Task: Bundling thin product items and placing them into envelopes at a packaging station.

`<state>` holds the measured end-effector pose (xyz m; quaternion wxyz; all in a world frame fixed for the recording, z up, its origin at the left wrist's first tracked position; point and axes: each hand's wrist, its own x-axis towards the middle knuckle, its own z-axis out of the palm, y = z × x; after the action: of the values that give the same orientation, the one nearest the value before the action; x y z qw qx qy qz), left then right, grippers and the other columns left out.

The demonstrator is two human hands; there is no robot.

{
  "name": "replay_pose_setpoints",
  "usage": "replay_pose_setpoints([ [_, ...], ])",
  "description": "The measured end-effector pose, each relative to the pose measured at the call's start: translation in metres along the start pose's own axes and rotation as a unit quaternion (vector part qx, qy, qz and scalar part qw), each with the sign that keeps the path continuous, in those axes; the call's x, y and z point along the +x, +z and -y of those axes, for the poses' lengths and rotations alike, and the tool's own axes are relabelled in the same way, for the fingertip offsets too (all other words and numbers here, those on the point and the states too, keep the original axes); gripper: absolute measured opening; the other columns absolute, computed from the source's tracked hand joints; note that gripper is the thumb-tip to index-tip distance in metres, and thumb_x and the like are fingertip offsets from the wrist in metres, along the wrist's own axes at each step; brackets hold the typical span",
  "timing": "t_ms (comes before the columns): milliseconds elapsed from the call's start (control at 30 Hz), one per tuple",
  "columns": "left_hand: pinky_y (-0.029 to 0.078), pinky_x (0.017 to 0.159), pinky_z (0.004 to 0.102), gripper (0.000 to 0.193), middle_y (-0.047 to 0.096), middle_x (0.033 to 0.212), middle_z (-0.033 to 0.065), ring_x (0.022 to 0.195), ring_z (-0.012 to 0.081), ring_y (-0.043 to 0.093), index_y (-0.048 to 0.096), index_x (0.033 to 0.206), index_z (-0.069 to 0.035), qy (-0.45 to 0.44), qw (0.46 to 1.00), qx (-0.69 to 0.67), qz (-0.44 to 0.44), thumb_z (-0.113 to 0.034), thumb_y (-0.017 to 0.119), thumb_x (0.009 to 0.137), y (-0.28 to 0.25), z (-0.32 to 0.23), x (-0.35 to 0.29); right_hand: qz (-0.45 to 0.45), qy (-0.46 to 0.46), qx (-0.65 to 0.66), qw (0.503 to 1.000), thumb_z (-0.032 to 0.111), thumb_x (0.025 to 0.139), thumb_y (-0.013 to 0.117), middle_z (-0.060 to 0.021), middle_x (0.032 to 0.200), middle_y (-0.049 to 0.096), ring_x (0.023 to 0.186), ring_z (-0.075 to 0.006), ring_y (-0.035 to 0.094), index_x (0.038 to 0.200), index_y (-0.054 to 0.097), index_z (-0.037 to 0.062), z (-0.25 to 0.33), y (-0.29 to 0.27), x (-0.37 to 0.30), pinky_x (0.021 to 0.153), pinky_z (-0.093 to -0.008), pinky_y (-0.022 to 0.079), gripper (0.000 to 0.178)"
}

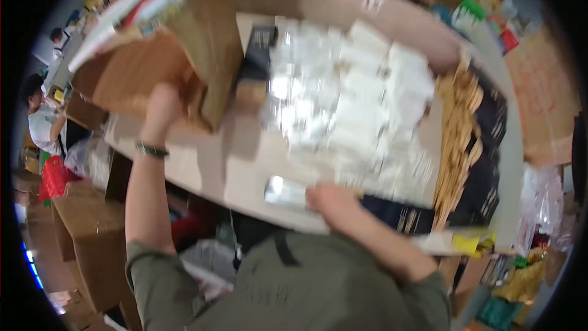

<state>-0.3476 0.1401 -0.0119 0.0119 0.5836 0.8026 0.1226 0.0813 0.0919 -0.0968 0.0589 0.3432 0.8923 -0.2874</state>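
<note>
The right hand [335, 203] is pinching one end of a shiny, silvery packet [283, 192] above the near edge of the pale surface [245, 162]. The left hand [164, 109] is reaching into the mouth of a tilted cardboard box [211, 34]; motion blur is obscuring its fingers, so whether they are gripping cannot be told. Clear packets [300, 79] and white packets [367, 95] are lying beyond the right hand, with tan pieces [452, 153] bordering them at right.

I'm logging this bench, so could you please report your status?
Left hand at mouth of cardboard box. Right hand holding shiny packet. White packets spread across table beyond.
</note>
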Motion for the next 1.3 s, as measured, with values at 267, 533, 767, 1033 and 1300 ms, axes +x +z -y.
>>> replay_pose_setpoints([
  [267,0.053,0.078,0.0483,0.022,0.065,0.09,0.0213,0.088,0.043,0.063,0.063,0.103,-0.003,-0.066,0.984,0.043,-0.159,-0.005,0.057,0.082,0.01,-0.012,-0.034,-0.225,-0.105,-0.005,0.969,0.026,0.085,0.069,-0.0113,0.084,0.058,0.078,-0.0318,0.062,0.096,0.058,0.0078,0.012,0.001,-0.037,0.065,-0.0424,0.051,0.024],
  [533,0.046,0.072,0.022,0.015,0.062,0.089,-0.0027,0.079,0.0071,0.056,0.067,0.109,-0.002,-0.116,0.807,-0.573,-0.091,-0.007,0.06,0.098,0.077,-0.012,-0.164,-0.252,-0.084,0.009,0.964,0.022,0.072,0.079,-0.0222,0.122,0.057,0.111,-0.0406,0.057,0.102,0.063,0.0009,-0.022,0.006,-0.083,0.096,-0.047,0.047,0.04],
  [767,0.046,0.067,0.0219,0.008,0.066,0.081,-0.0016,0.074,0.0055,0.056,0.068,0.094,0.001,-0.021,0.844,-0.424,0.329,-0.001,0.071,0.087,0.076,-0.064,-0.158,-0.207,-0.07,0.026,0.975,0.013,0.07,0.079,-0.0252,0.136,0.049,0.126,-0.0429,0.048,0.096,0.062,-0.0015,-0.028,0.0,-0.074,0.105,-0.0483,0.042,0.034],
  [1033,0.052,0.076,0.0317,0.021,0.062,0.092,0.0085,0.084,0.0233,0.064,0.073,0.095,-0.004,0.186,0.859,-0.42,0.225,0.0,0.077,0.075,0.113,-0.194,-0.195,-0.219,-0.088,0.021,0.972,0.017,0.07,0.081,-0.0238,0.134,0.053,0.124,-0.0397,0.05,0.095,0.063,0.0003,-0.016,0.013,-0.068,0.104,-0.0463,0.043,0.035],
  [1300,0.056,0.078,0.0321,0.023,0.068,0.1,0.0137,0.087,0.0196,0.069,0.069,0.11,-0.001,0.037,0.846,-0.466,0.255,-0.004,0.071,0.088,0.117,-0.226,-0.208,-0.236,-0.061,-0.021,0.97,0.018,0.065,0.081,-0.0231,0.131,0.053,0.12,-0.0394,0.051,0.105,0.061,0.0007,-0.013,0.01,-0.065,0.101,-0.0471,0.044,0.047],
])
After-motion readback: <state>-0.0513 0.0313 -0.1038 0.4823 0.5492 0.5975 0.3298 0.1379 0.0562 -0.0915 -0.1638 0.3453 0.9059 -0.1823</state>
